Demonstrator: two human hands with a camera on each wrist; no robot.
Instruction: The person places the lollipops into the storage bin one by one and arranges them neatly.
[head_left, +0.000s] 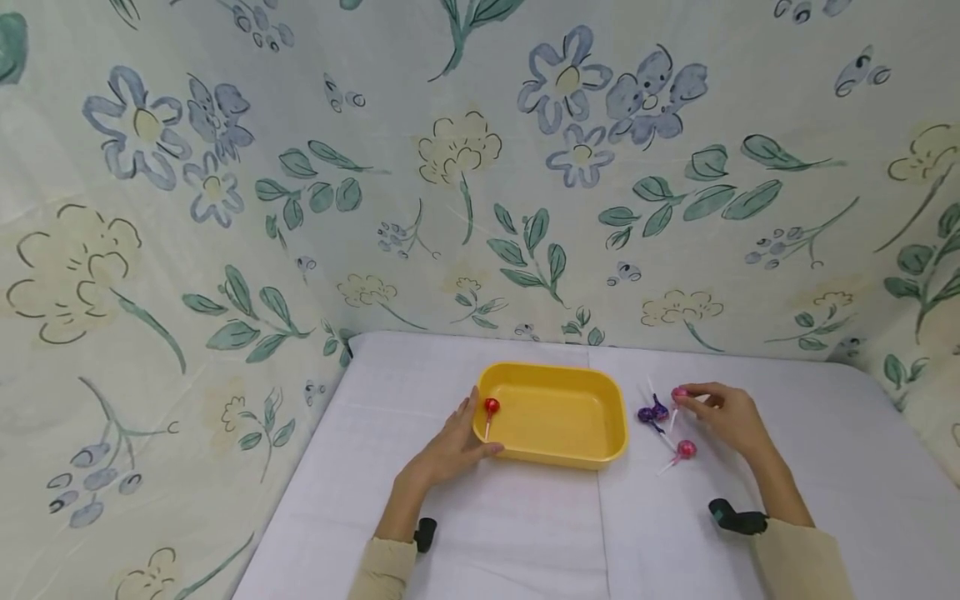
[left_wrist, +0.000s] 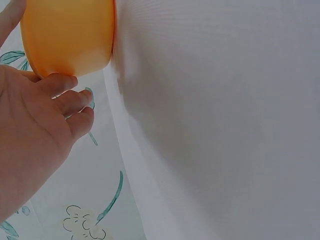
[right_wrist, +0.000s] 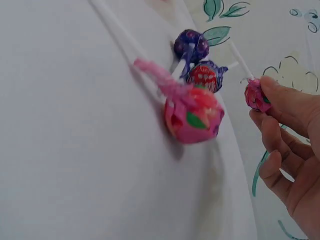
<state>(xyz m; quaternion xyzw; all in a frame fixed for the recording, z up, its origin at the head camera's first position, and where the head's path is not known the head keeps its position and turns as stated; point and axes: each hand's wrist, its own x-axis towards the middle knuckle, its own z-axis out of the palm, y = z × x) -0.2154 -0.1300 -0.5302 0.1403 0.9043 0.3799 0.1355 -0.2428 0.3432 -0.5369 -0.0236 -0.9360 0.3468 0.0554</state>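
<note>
My left hand (head_left: pixel 448 450) holds the left end of a yellow tray (head_left: pixel 555 457), its thumb at the front rim and its fingers along the left side. In the left wrist view, the fingers (left_wrist: pixel 72 102) touch the tray's wall (left_wrist: pixel 70 35). A red lollipop (head_left: pixel 491 406) lies inside the tray at the left. Right of the tray, my right hand (head_left: pixel 731 417) pinches a pink lollipop (right_wrist: pixel 256 96) by its wrapped head between thumb and fingers, stick pointing away. Near it on the table lie another pink lollipop (right_wrist: pixel 195 117) and two purple lollipops (right_wrist: pixel 191 46).
A white cloth covers the table (head_left: pixel 525 533). Behind and to the left hangs a flower-printed curtain (head_left: pixel 420 192). Dark wrist straps with cameras (head_left: pixel 738 518) sit on both forearms.
</note>
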